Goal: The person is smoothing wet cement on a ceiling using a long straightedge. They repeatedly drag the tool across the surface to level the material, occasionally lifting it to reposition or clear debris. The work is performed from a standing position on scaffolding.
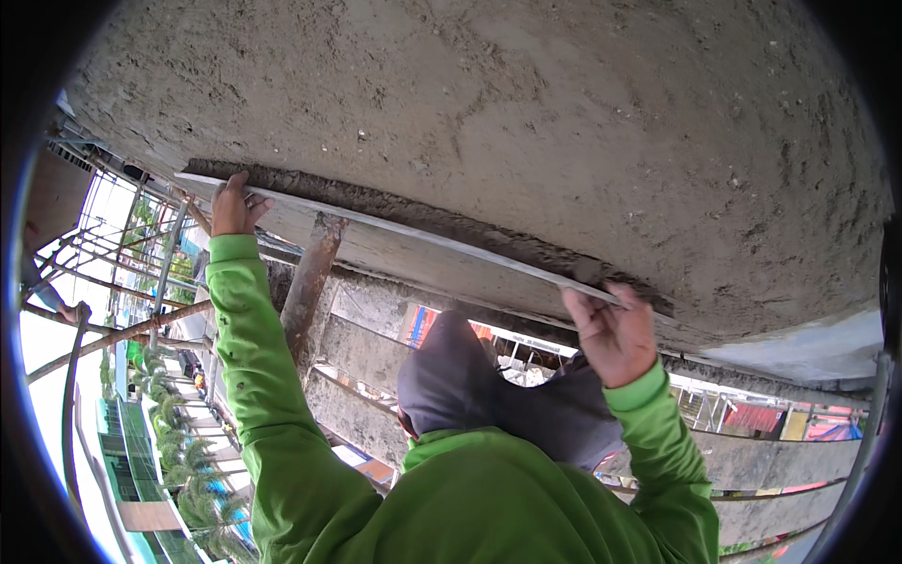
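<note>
The long, thin, light-grey straightedge (pixel 423 236) lies against the mortar-coated wall (pixel 526 94), running in the head view from upper left down to lower right. A dark, rough band of mortar (pixel 404 208) follows the upper side of the straightedge along most of its length, in contact with it. The left hand (pixel 241 207) is positioned near the left end of the straightedge; its grip is narrow, with the fingers bent around the thin edge and the bar held between them. The right hand (pixel 615 329) is positioned toward the opposite end, also in a narrow grip on the straightedge, with thumb and fingers close together at the edge; the fingertips are blurred, so their exact contact cannot be told. Both arms are raised and set well apart, in bright green sleeves (pixel 268 376) that reach the wrists. The wall surface is grey-brown, smoother in some patches and pitted in others; a paler section (pixel 808 343) shows at lower right. A round wooden post (pixel 312 282) stands between the left forearm and the dark trousers (pixel 460 376), its top end just below the straightedge in the view. Weathered planks (pixel 352 420) extend below and behind the legs. Scaffold poles (pixel 169 254) cross at the left, with palm trees (pixel 202 512) beyond, farther down.
</note>
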Demonstrator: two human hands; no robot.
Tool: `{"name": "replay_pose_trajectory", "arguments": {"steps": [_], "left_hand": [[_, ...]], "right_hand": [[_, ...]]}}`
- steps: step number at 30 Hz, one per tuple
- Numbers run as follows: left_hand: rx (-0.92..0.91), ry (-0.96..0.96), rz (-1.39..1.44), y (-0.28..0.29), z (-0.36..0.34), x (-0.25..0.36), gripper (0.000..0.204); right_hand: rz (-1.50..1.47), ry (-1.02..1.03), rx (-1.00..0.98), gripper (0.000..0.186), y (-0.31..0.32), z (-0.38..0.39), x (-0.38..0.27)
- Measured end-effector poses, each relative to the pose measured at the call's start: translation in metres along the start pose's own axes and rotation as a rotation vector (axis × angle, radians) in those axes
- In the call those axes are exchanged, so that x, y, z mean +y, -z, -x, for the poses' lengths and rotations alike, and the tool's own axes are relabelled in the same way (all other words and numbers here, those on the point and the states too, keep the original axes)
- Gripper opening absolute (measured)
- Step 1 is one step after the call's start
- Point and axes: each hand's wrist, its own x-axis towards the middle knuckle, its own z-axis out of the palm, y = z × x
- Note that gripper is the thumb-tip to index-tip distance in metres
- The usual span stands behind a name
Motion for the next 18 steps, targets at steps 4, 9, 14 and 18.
{"name": "replay_pose_trajectory", "arguments": {"steps": [4, 9, 14, 18], "left_hand": [[-0.066, -0.061, 0.020, -0.029, 0.036, 0.024, 0.028], [-0.107, -0.106, 0.100, -0.059, 0.074, 0.045, 0.030], [-0.204, -0.189, 0.218, -0.092, 0.119, 0.066, 0.026], [-0.298, -0.109, 0.343, -0.085, 0.130, 0.064, 0.026]], "right_hand": [[-0.142, -0.065, 0.132, 0.021, -0.018, 0.023, -0.056], [-0.032, 0.064, 0.112, 0.024, -0.022, 0.050, -0.109], [0.082, 0.283, -0.052, 0.021, -0.017, 0.080, -0.172], [0.226, 0.424, -0.142, 0.021, -0.015, 0.100, -0.192]]}}
